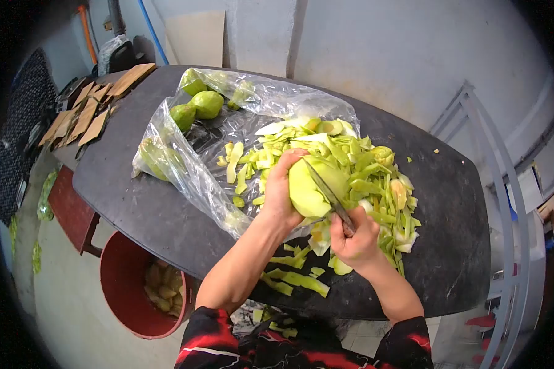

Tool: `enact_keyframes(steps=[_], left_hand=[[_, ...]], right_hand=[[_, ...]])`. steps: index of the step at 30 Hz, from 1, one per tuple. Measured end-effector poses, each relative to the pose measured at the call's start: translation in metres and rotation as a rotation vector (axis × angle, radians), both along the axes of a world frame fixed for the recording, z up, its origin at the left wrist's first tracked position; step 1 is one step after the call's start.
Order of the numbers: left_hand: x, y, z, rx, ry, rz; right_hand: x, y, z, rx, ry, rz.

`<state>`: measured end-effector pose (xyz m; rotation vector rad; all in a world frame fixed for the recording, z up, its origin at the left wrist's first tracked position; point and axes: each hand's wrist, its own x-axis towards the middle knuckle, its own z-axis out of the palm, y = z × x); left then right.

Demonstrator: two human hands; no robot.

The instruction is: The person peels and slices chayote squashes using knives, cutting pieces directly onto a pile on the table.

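Note:
My left hand (pixel 281 194) is wrapped around the side of a large, smooth, pale green fruit (pixel 306 188), which looks like a mostly peeled green papaya. In my right hand (pixel 355 237) is a knife (pixel 327 189), gripped by its dark handle. Its blade lies across the right side of the fruit, pointing up and left. Beneath and beyond both hands spreads a heap of green peelings (pixel 363 169) with pale inner sides. More long peel strips (pixel 298 281) lie near the table's front edge.
A clear plastic bag (pixel 184 178) is spread on the dark table (pixel 135 203), with several whole green fruits (pixel 206 104) on it. Cardboard pieces (pixel 83 117) lie far left. Below stand a red bin (pixel 120 283) with yellowish pieces inside and a red stool (pixel 71 209). A metal rail (pixel 505 203) is at right.

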<state>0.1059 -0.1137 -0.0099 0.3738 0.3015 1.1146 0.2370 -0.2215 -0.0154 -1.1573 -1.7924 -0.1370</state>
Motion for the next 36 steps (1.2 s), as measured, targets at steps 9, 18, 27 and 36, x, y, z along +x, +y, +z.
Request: enact_keyframes(steps=[9,18,27,36], left_hand=[[-0.022,0.014,-0.003,0.363,0.233,-0.039],[-0.026,0.012,-0.01,0.488,0.218,-0.264],[-0.024,0.001,0.001,0.552,0.318,-0.224],[-0.01,-0.008,-0.002,0.476,0.264,-0.165]], right_hand=[[0.015,-0.017,0.039,-0.285,0.091,0.027],[0.039,-0.014,0.04,-0.724,0.85,0.466],[0.041,-0.007,0.032,-0.723,0.726,0.39],[0.038,0.003,0.038,-0.594,0.604,0.297]])
